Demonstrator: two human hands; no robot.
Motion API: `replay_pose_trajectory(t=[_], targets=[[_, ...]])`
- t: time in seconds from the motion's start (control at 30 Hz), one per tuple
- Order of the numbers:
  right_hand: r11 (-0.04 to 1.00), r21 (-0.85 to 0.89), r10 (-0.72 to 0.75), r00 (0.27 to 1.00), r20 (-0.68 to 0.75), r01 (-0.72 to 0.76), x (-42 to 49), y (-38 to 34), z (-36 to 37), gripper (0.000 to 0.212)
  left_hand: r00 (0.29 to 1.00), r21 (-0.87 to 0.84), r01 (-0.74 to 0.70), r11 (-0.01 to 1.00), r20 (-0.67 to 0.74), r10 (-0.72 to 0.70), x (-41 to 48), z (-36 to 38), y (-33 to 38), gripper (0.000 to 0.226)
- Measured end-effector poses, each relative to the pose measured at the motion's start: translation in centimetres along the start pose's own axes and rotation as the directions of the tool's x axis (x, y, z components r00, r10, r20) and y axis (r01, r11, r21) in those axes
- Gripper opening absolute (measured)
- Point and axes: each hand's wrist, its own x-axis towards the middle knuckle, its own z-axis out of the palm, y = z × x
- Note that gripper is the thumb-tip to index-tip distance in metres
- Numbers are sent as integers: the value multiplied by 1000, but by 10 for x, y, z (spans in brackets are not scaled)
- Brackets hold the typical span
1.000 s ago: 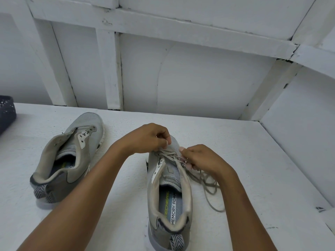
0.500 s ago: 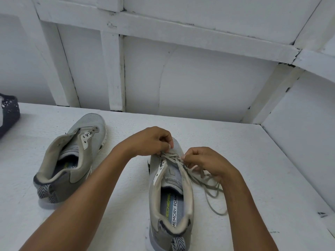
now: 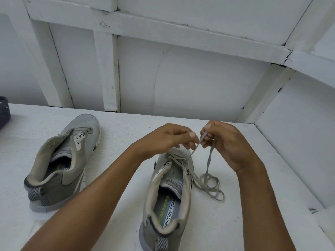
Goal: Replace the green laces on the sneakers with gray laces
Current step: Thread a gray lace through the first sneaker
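Note:
Two gray sneakers lie on the white table (image 3: 235, 223). The near sneaker (image 3: 168, 201) points away from me and carries a gray lace (image 3: 208, 185) crossed through its front eyelets. The lace's loose length coils on the table to the shoe's right. My left hand (image 3: 166, 139) and my right hand (image 3: 226, 142) are raised just above the toe, and both pinch a taut strand of the lace rising from the eyelets. The second sneaker (image 3: 63, 160) lies at the left with no lace in it.
A dark perforated basket (image 3: 4, 113) shows at the far left edge. White walls with wooden beams close the table at the back and at the right. A small dark mark (image 3: 312, 210) sits near the right wall.
Both hands have lifted from the shoe's eyelets and moved toward the toe, drawing a lace strand up taut. My right hand rose most, and the coil on the table shrank a little.

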Motion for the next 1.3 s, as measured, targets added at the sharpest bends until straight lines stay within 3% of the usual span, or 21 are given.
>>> replay_pose_trajectory(t=[0.13,0.3,0.5,0.67,0.77,0.83,0.9,0.93,1.0,1.07,1.17,1.3], targets=[[1000,26,-6,997,-74,8,-2,1,-3,26,999,-33,-52,998,14,53,9,5,8,28],[999,-42,-12,994,-107,7,-2,1,-6,27,997,-26,-4,1000,73,6,16,10,5,28],[998,-40,-43,993,-107,39,-3,-1,-12,30,999,-217,-25,976,-47,15,17,5,1,28],[995,86,-40,985,-170,56,-4,-3,-14,35,935,135,185,973,-330,-131,21,-7,-21,32],[992,118,-28,979,-201,53,-4,-3,-14,36,863,363,379,851,-470,-184,25,-14,-34,33],[990,135,-14,978,-209,43,-4,-3,-12,37,848,465,422,779,-507,-156,25,-16,-35,27],[989,146,12,981,-194,17,-3,-3,-11,38,881,489,327,809,-467,-74,23,-14,-30,14],[992,130,24,983,-180,0,-3,-2,-11,37,907,457,242,856,-419,-32,21,-13,-24,23],[998,50,42,989,-144,-35,-4,-1,-10,34,957,306,67,950,-288,25,16,-11,-8,35],[998,-13,59,992,-108,-61,-6,-1,-9,31,987,184,-46,982,-144,74,14,-5,7,28],[996,-45,77,994,-81,-81,-8,-2,-5,35,994,63,-107,992,-11,108,14,3,16,15],[996,-51,65,995,-71,-68,-13,-5,-6,32,986,-45,-166,985,-14,165,13,7,13,10]])
